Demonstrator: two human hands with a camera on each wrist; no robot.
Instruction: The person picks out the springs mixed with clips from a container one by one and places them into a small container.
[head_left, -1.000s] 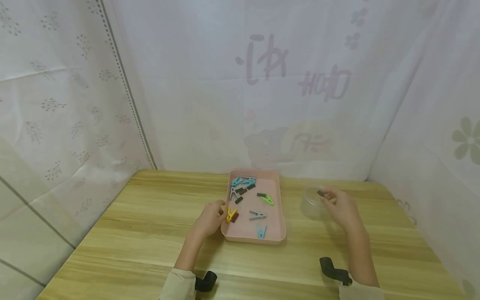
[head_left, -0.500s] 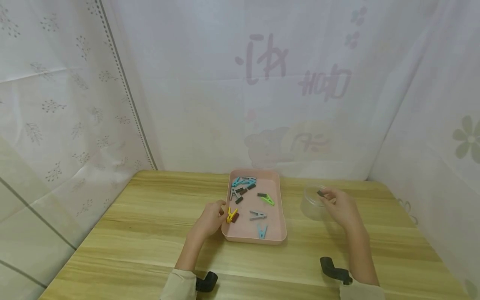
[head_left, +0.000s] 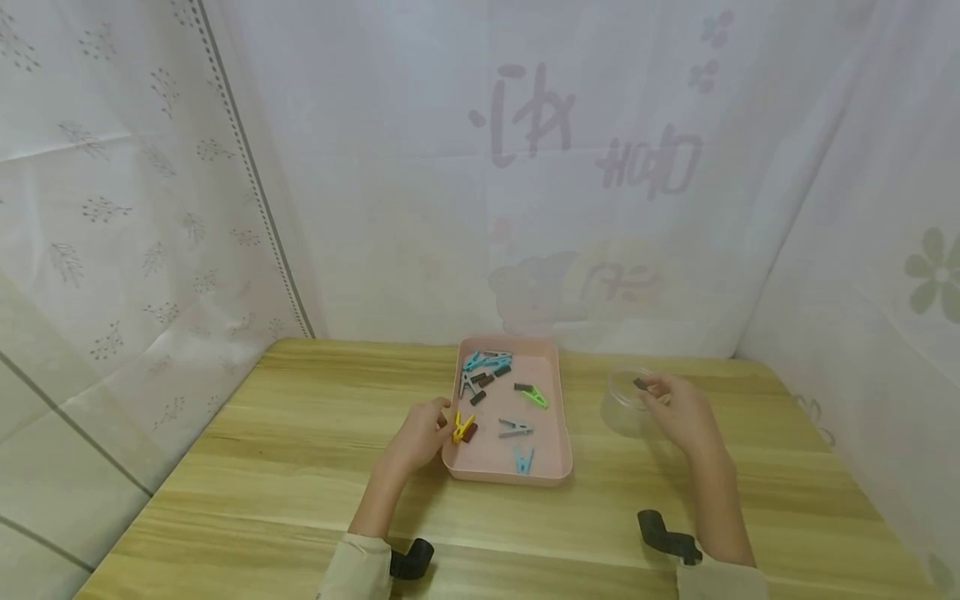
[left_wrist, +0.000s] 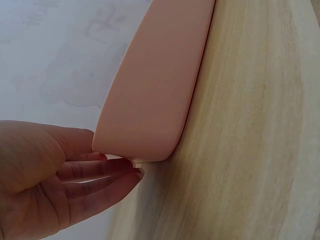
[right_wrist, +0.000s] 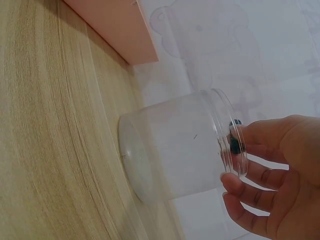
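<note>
My left hand (head_left: 422, 432) is at the left wall of a pink tray (head_left: 552, 417); in the left wrist view its thumb and fingers hold the tray's rim. Close to that hand in the tray lie a yellow clothes peg (head_left: 462, 427) and a brownish block (head_left: 470, 432). On the right, my right hand (head_left: 681, 410) pinches a small dark block (right_wrist: 235, 143) between thumb and forefinger. It is at the mouth of a clear plastic jar (right_wrist: 172, 145), and the other fingers are against the jar's rim. The jar stands upright on the table.
The tray also contains blue pegs (head_left: 523, 461), grey pegs (head_left: 515, 428), a green peg (head_left: 536, 397) and several dark blocks (head_left: 477, 398). A wooden table (head_left: 300, 467) carries everything. Patterned curtains (head_left: 420, 208) enclose its back and sides.
No clear movement of the hands, tray or jar shows. The view has shifted very slightly.
</note>
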